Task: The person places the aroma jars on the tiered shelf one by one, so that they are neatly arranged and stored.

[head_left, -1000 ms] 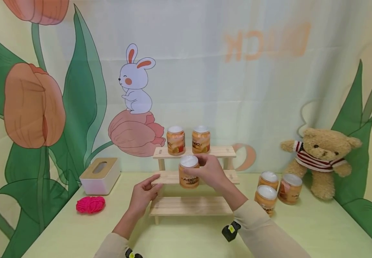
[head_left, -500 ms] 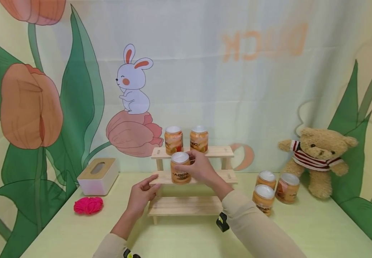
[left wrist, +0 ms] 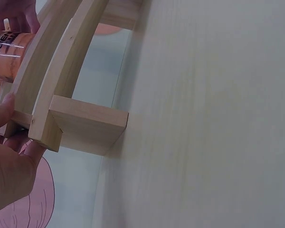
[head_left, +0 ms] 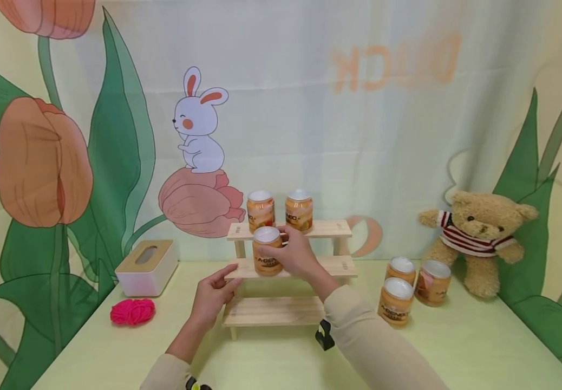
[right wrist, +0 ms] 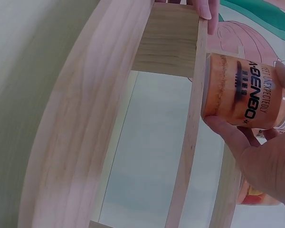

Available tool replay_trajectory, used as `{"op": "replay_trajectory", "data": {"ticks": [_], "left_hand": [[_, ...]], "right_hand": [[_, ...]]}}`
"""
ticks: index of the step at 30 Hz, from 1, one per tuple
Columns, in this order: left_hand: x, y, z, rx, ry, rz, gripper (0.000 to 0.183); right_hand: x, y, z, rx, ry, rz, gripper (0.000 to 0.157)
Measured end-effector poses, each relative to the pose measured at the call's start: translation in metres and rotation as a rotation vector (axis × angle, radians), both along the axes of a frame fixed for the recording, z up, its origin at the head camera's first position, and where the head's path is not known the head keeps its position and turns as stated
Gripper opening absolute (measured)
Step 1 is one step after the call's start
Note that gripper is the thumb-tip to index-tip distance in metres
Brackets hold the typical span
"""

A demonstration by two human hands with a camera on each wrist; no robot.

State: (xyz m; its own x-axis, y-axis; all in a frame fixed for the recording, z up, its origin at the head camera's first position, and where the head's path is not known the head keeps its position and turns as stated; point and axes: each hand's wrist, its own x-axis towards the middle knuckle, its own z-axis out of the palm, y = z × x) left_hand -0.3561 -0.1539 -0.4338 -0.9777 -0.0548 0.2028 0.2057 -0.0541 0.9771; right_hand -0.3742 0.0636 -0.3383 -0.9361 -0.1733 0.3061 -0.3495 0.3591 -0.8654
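My right hand [head_left: 298,254] holds an orange can [head_left: 265,266] with a white lid, lettered A-BENBO, by its side. The can is upright at the left half of the middle tier of a three-tier wooden display rack [head_left: 281,313]. In the right wrist view the can's base [right wrist: 208,90] meets the shelf board [right wrist: 192,133]. My left hand [head_left: 210,298] grips the left end of the middle tier; the left wrist view has its fingers [left wrist: 33,152] under the board. Two similar cans, a left one [head_left: 260,208] and a right one [head_left: 299,210], stand on the top tier.
At the table's right, three more cans [head_left: 396,303] stand grouped beside a teddy bear [head_left: 481,238] in a striped top. A tissue box [head_left: 146,268] and a bundle of pink yarn [head_left: 132,312] lie at the left. A printed curtain [head_left: 281,108] hangs behind.
My right hand has moved the can left and slightly up, onto the left half of the middle tier. My left hand keeps its grip on the rack. The head view has shifted slightly.
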Motion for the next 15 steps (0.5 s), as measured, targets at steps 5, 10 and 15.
{"op": "replay_trajectory", "data": {"ticks": [5, 10, 15], "left_hand": [[-0.0026, -0.0001, -0.0008, 0.003, 0.014, -0.005, 0.044], [-0.0023, 0.0006, -0.0011, 0.007, 0.02, -0.003, 0.043], [-0.0023, 0.0003, -0.0014, 0.03, 0.009, 0.001, 0.043]], "right_hand": [[0.0022, 0.0005, 0.0015, 0.003, 0.002, 0.001, 0.063], [0.0031, 0.0014, 0.001, -0.016, -0.003, 0.01, 0.064], [0.0053, 0.0048, 0.0007, -0.032, -0.031, 0.006, 0.074]]}}
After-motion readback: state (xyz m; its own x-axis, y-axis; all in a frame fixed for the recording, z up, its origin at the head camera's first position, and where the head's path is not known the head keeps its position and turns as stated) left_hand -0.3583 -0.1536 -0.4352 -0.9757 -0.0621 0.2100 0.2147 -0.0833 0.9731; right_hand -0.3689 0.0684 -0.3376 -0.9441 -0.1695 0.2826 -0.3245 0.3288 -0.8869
